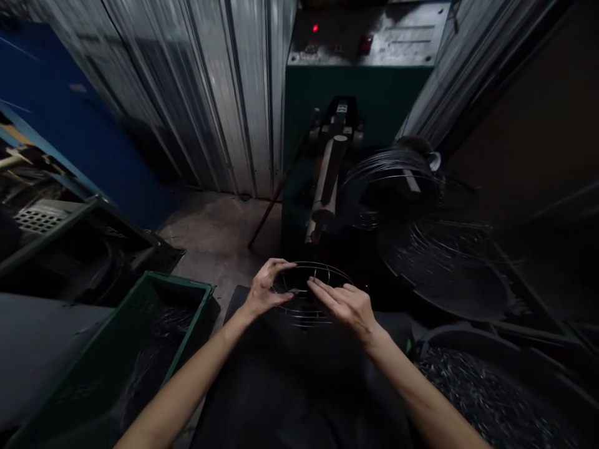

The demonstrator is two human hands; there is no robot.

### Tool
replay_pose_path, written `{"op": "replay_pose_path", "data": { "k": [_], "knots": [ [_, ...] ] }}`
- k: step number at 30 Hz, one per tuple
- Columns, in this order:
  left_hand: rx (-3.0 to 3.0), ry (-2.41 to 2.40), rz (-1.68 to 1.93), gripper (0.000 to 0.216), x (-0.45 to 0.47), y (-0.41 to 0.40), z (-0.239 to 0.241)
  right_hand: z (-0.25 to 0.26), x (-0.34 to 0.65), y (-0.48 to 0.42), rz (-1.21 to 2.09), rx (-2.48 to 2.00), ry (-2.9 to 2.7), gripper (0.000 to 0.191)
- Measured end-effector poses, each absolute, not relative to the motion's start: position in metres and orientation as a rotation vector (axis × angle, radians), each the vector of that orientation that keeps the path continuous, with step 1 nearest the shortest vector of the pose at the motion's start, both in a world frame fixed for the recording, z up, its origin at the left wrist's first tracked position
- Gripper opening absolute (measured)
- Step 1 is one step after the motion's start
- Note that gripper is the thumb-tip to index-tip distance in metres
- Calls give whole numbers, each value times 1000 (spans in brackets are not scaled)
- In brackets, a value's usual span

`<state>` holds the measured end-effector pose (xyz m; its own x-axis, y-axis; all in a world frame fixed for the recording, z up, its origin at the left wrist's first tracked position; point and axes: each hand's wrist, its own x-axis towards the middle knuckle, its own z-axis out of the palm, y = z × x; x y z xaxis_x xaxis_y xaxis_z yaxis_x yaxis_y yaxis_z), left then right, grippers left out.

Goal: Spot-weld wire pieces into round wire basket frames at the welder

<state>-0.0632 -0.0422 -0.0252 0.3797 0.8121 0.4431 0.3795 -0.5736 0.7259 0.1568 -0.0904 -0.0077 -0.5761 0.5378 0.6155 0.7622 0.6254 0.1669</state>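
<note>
A round wire frame of thin bright rings and cross wires is held up in front of my lap, below the machine's arm. My left hand grips its left side, with the thumb and fingers closed around the rim. At the right side, my right hand is closed against the frame, its index finger reaching inward to a cross wire. Whether a small piece sits at that fingertip is too dark to tell. Beyond the hands, the machine's metal arm points toward me, its tip above the frame.
A green machine with a lit red lamp stands ahead. Wire rings hang at its right, over a dark round tray. A tub of small metal pieces is at lower right; a green crate is at left.
</note>
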Motion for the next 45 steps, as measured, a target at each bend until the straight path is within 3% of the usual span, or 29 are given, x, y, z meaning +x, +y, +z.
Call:
{"op": "replay_pose_path", "data": {
  "k": [9, 18, 25, 34, 40, 45],
  "knots": [
    [2096, 910, 1145, 52, -63, -16, -43, -8, 156, -76, -671, -963, -2295, 31],
    [2153, 856, 1180, 54, -53, 5, -52, -13, 166, -61, -737, -981, -2311, 39],
    [2123, 868, 1236, 55, -51, 23, -58, -15, 168, -42, -813, -967, -2300, 27],
    [2193, 901, 1211, 56, -51, 43, -63, -20, 167, -28, -920, -941, -2258, 26],
    [2251, 848, 1171, 55, -58, 46, -59, -25, 156, -25, -871, -1037, -2259, 29],
    [2209, 919, 1174, 73, -67, 50, -66, -21, 164, -60, -495, -1404, -2258, 39]
  ]
}}
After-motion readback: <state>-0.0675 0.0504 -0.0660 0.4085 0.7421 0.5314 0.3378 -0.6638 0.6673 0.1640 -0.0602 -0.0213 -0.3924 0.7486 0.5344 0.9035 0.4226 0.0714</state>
